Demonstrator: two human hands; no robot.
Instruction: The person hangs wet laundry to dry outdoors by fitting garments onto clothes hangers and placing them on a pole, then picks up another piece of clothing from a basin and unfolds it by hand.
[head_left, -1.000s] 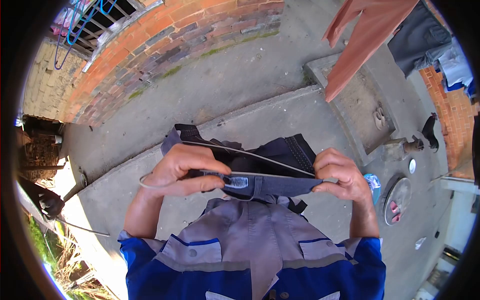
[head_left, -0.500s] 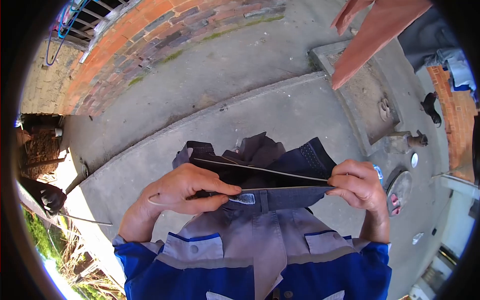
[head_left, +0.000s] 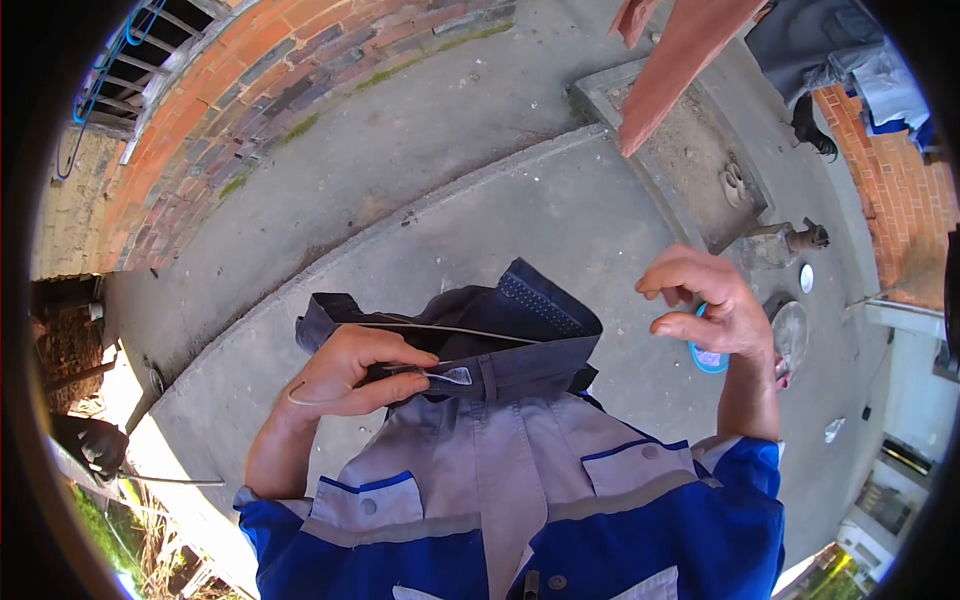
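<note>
A dark grey garment with a waistband [head_left: 540, 367], apparently trousers, hangs bunched in front of my chest. My left hand [head_left: 345, 372] is closed on the left part of the waistband, thumb and fingers pinching it beside a pale label [head_left: 455, 376]. A thin pale wire [head_left: 480, 332] crosses the garment's opening, and a short curved piece of similar wire shows at my left wrist. To the right, apart from the garment, my right hand [head_left: 715, 300] is raised with fingers curled and thumb apart, holding nothing. The garment's lower part is mostly hidden.
A brick wall [head_left: 300, 70] borders the concrete ground [head_left: 470, 220]. Reddish-brown cloth [head_left: 670, 80] hangs above a kerbed pit [head_left: 690, 150] with shoes [head_left: 733, 185] in it. A blue basin [head_left: 709, 364] and a white bowl [head_left: 806, 278] lie right. A person's dark boot [head_left: 812, 130] shows behind.
My right hand has let go of the waistband's right end and moved up and away from it. My left hand keeps its hold. The view has shifted a little.
</note>
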